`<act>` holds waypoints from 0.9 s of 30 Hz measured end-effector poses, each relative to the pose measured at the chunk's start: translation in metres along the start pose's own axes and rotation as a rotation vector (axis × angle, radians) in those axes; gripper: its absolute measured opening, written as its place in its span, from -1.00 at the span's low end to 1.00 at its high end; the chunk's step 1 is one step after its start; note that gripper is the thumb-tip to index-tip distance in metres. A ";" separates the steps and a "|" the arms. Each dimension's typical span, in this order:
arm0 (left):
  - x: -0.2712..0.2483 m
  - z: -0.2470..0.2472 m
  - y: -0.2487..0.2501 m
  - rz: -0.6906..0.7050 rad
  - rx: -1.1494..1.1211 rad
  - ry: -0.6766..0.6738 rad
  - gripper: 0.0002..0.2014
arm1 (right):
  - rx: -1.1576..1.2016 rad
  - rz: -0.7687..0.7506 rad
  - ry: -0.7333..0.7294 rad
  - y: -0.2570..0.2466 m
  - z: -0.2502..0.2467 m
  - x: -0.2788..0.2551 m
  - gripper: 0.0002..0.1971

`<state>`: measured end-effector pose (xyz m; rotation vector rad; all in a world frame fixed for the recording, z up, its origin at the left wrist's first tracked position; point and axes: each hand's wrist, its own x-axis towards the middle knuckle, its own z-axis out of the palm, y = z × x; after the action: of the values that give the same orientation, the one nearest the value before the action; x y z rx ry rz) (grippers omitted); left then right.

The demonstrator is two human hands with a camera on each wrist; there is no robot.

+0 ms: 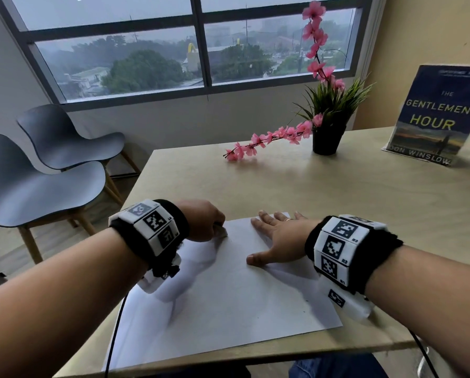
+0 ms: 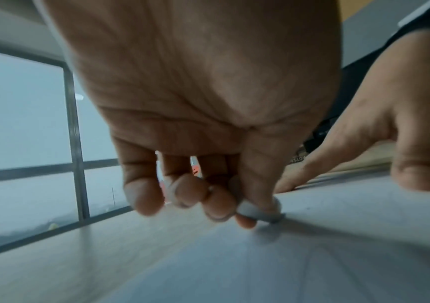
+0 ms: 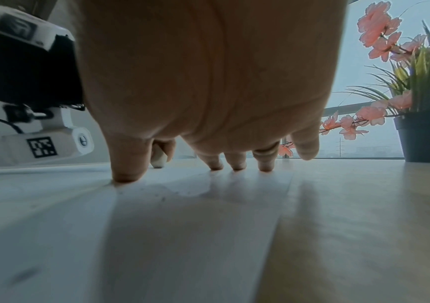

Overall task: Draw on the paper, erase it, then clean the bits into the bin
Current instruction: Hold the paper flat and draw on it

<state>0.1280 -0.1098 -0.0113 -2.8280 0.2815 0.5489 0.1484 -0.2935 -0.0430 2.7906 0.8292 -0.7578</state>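
A white sheet of paper (image 1: 228, 290) lies on the wooden table (image 1: 337, 192) in front of me. My left hand (image 1: 205, 221) pinches a small white eraser (image 2: 257, 212) between thumb and fingers and presses it on the paper's far left corner. My right hand (image 1: 280, 236) lies flat with spread fingers (image 3: 126, 162) on the paper's far right part. Small dark bits (image 3: 161, 197) lie scattered on the paper near the right thumb. No bin or pencil shows in any view.
A black pot with grass and pink flower sprays (image 1: 328, 132) stands at the far middle of the table. A book (image 1: 435, 115) leans at the far right. Two grey chairs (image 1: 46, 170) stand left of the table under the window.
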 end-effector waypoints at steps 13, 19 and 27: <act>-0.003 0.004 0.016 0.071 -0.012 0.001 -0.72 | -0.018 0.009 0.008 0.000 0.002 0.000 0.06; 0.002 -0.004 0.019 0.035 -0.003 0.035 -0.72 | -0.021 0.004 0.017 0.000 0.001 0.001 0.06; 0.004 -0.011 0.027 0.062 0.056 0.001 -0.71 | -0.026 -0.005 0.037 0.001 0.002 0.002 0.06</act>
<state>0.1287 -0.1393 -0.0083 -2.7735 0.3802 0.5439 0.1490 -0.2941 -0.0459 2.7885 0.8469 -0.6933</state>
